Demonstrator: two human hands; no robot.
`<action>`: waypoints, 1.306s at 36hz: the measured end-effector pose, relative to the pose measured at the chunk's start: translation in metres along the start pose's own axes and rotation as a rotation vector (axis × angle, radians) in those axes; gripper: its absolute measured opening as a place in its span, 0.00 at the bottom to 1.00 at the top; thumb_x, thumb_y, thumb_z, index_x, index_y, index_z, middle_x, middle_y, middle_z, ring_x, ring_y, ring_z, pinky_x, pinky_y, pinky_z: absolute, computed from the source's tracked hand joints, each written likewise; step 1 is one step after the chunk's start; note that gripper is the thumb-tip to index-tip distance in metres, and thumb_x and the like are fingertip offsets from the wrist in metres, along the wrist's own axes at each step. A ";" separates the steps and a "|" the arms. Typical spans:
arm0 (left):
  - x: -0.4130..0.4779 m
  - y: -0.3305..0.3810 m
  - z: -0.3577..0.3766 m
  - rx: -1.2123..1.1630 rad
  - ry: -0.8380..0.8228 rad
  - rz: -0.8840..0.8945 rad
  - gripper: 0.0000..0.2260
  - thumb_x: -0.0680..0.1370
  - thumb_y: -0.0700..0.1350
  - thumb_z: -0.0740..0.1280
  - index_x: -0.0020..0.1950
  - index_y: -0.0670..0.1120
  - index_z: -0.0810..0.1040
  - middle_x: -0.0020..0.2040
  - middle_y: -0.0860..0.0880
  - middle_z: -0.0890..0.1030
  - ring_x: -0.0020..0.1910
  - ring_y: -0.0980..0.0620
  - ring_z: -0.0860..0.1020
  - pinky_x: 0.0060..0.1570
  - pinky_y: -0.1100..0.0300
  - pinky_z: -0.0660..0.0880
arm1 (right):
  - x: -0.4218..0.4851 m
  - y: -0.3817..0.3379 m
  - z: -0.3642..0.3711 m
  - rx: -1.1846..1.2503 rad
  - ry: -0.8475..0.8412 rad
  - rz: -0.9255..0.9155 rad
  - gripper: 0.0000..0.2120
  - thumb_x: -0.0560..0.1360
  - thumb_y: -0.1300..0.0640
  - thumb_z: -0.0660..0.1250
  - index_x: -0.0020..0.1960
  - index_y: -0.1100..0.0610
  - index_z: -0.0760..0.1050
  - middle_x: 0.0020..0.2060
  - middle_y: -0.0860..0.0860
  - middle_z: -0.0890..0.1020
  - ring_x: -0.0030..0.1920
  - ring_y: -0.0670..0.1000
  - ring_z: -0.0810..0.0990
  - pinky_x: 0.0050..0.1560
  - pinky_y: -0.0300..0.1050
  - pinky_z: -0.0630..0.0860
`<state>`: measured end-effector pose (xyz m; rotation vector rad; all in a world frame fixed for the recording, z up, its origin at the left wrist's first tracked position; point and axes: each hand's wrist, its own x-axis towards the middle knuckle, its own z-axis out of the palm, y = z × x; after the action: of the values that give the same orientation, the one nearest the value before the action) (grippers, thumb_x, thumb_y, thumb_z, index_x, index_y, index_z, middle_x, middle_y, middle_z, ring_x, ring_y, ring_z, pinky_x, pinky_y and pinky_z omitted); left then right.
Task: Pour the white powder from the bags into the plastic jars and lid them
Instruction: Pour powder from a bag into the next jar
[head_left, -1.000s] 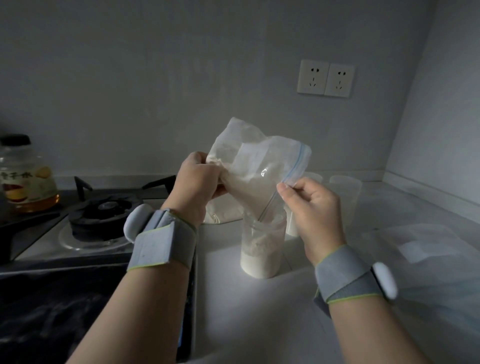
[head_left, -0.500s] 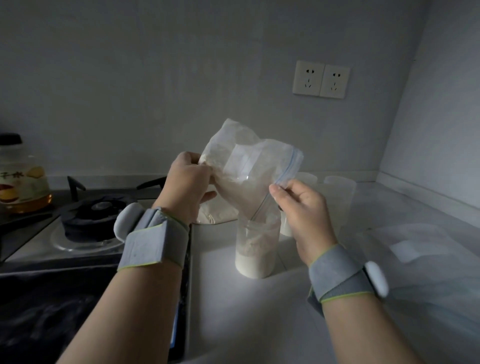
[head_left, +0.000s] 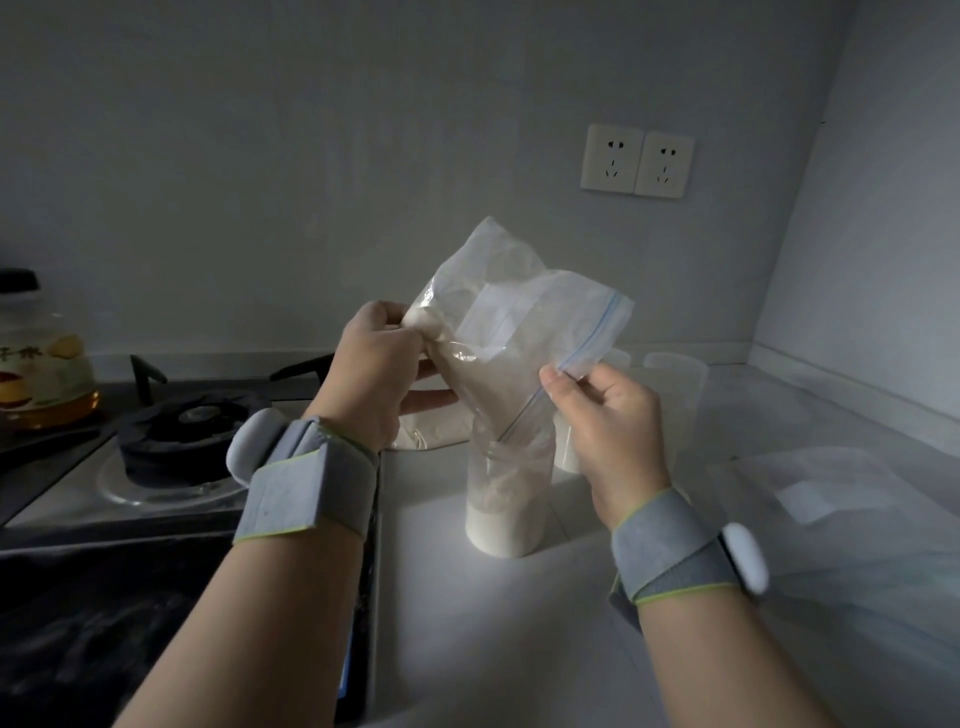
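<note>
Head view: a person works at a dim kitchen surface (head_left: 493, 623), both forearms stretched forward and a grey wristband (head_left: 306, 483) on each wrist.
Left hand (head_left: 382, 374): its grip is clenched round the bunched bottom end of a clear zip bag (head_left: 519, 332), which it holds up above the surface.
Right hand (head_left: 608, 415): thumb and forefinger pinch the bag's blue zip edge, towards its lower end.
Zip bag: it is tilted with one mouth corner pointing down. That corner dips into the open top of a jar (head_left: 506, 488), and pale powder lies along the bag's lower side.
Jar: clear plastic, upright on the surface between the two forearms, with no lid on it. White powder (head_left: 501, 525) fills its lower part.
Second jar (head_left: 675, 384): translucent, it stands behind the right hand, towards the back wall.
Third jar (head_left: 569, 447): partly hidden by the right hand and the bag, so its contents cannot be told.
Full bag (head_left: 431, 431): it lies flat on the surface behind the left hand, next to the stove.
Flat bag (head_left: 810, 493): clear with a white label panel, it lies on the surface at the right.
Stove (head_left: 187, 431): a gas burner, to the left of the surface.
Bottle (head_left: 41, 374): dark-capped, with amber liquid, at the far left edge.
Wall socket (head_left: 638, 160): a double plate above the bag.
</note>
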<state>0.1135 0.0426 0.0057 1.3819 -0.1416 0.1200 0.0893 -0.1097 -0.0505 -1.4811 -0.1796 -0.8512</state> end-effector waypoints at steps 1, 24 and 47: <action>-0.001 0.000 0.001 -0.003 -0.002 0.003 0.09 0.78 0.32 0.55 0.50 0.43 0.71 0.47 0.44 0.78 0.42 0.46 0.81 0.36 0.49 0.81 | 0.000 0.001 0.000 0.011 -0.011 0.015 0.12 0.71 0.61 0.71 0.30 0.55 0.76 0.28 0.47 0.76 0.34 0.45 0.72 0.38 0.41 0.69; 0.000 0.002 0.001 -0.019 0.007 0.014 0.09 0.78 0.33 0.56 0.47 0.45 0.71 0.42 0.46 0.79 0.37 0.48 0.80 0.35 0.51 0.81 | -0.001 -0.002 -0.002 -0.022 -0.007 0.025 0.10 0.71 0.63 0.70 0.33 0.66 0.74 0.30 0.54 0.76 0.35 0.49 0.71 0.37 0.42 0.68; 0.001 0.002 -0.001 -0.137 0.092 0.076 0.09 0.78 0.31 0.60 0.56 0.37 0.73 0.49 0.40 0.79 0.45 0.46 0.80 0.39 0.60 0.81 | -0.001 0.000 -0.001 -0.017 -0.050 0.058 0.14 0.71 0.65 0.70 0.29 0.55 0.74 0.27 0.47 0.78 0.34 0.46 0.74 0.38 0.40 0.71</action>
<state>0.1138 0.0436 0.0074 1.2326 -0.1232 0.2333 0.0885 -0.1101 -0.0516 -1.5168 -0.1658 -0.7713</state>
